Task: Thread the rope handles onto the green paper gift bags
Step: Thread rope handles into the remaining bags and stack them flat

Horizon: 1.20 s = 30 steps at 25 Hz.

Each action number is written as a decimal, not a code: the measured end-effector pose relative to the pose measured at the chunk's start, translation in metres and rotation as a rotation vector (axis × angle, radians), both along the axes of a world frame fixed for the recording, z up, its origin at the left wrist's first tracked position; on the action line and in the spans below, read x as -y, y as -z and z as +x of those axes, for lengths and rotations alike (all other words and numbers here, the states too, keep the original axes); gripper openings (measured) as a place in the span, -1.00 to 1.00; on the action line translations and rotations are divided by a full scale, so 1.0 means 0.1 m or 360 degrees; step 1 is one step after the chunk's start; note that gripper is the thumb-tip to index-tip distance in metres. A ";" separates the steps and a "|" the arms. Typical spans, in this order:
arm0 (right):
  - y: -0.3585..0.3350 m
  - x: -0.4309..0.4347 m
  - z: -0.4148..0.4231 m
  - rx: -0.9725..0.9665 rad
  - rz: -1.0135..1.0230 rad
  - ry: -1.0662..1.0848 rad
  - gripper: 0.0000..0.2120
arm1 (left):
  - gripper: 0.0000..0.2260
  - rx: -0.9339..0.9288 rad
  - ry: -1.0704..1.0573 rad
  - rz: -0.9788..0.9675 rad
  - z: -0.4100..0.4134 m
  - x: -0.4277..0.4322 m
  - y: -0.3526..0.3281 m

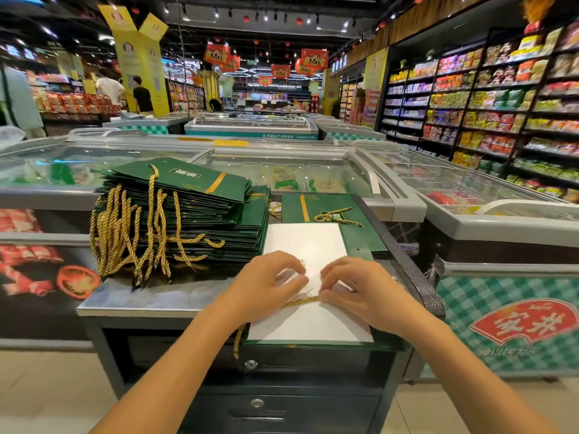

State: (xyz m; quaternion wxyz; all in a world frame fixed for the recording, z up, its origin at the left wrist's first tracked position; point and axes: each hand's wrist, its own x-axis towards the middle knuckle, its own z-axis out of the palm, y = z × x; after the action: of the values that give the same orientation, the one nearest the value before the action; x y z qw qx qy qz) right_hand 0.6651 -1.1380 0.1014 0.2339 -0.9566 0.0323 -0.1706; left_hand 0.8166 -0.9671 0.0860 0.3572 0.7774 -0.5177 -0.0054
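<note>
**Grip closed on the rope end, over the open bag**

Your right hand (360, 286) pinches the gold rope (300, 301) near its tip, likely to keep it stiff for feeding. Your left hand (266, 283) curls its fingers onto the white inner panel of the green bag (313, 327), which lies flat at the near edge of the table (141, 296). Whether that grip pinches the paper or only pins it, I cannot tell. Both palms face down, wrists low, fingertips almost meeting. Threaded bags (188, 208) sit stacked to the left.
</note>
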 end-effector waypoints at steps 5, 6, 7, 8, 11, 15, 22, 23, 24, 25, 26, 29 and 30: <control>0.09 0.13 0.02 0.0246 -0.0130 0.0371 -0.93 | -0.82 -0.0162 0.0051 0.0117 0.10 -0.38 -0.06; 0.08 0.16 0.01 0.0272 -0.0138 0.0466 -0.92 | -0.83 -0.0161 0.0041 0.0106 0.12 -0.43 -0.06; 0.07 0.18 0.00 0.0283 -0.0137 0.0548 -0.89 | -0.85 -0.0167 0.0040 0.0100 0.14 -0.46 -0.07; 0.05 0.19 -0.02 0.0275 -0.0129 0.0605 -0.87 | -0.86 -0.0179 0.0042 0.0102 0.15 -0.48 -0.07; 0.01 0.25 -0.07 0.0208 -0.0096 0.0666 -0.87 | -0.88 -0.0183 0.0023 0.0095 0.14 -0.52 -0.09; 0.01 0.32 -0.15 0.0144 -0.0015 0.0646 -0.90 | -0.77 -0.0173 0.0003 0.0227 0.16 -0.64 -0.15; 0.05 0.34 -0.18 0.0162 0.0025 0.0585 -0.92 | -0.85 -0.0240 0.0020 0.0210 0.18 -0.72 -0.15; 0.05 0.34 -0.18 0.0158 0.0029 0.0567 -0.92 | -0.88 -0.0240 0.0000 0.0170 0.16 -0.71 -0.13; 0.05 0.35 -0.19 0.0154 0.0039 0.0551 -0.92 | -0.91 -0.0231 -0.0023 0.0129 0.14 -0.69 -0.12; 0.05 0.36 -0.19 0.0158 0.0067 0.0541 -0.93 | -0.92 -0.0206 -0.0049 0.0092 0.13 -0.67 -0.11; 0.04 0.37 -0.20 0.0169 0.0120 0.0544 -0.92 | -0.92 -0.0162 -0.0078 0.0061 0.10 -0.64 -0.10; 0.01 0.39 -0.22 0.0217 0.0355 0.0599 -0.87 | -0.88 0.0018 -0.0182 0.0025 0.03 -0.57 -0.07; 0.00 0.40 -0.22 0.0223 0.0412 0.0609 -0.86 | -0.87 0.0046 -0.0208 0.0006 0.01 -0.55 -0.06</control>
State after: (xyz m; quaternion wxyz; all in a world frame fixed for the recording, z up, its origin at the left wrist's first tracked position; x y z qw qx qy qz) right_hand 0.6428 -1.1782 0.1016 0.3198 -0.8809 0.2183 -0.2721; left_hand 0.8176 -0.9116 0.0923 0.3478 0.8103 -0.4708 0.0281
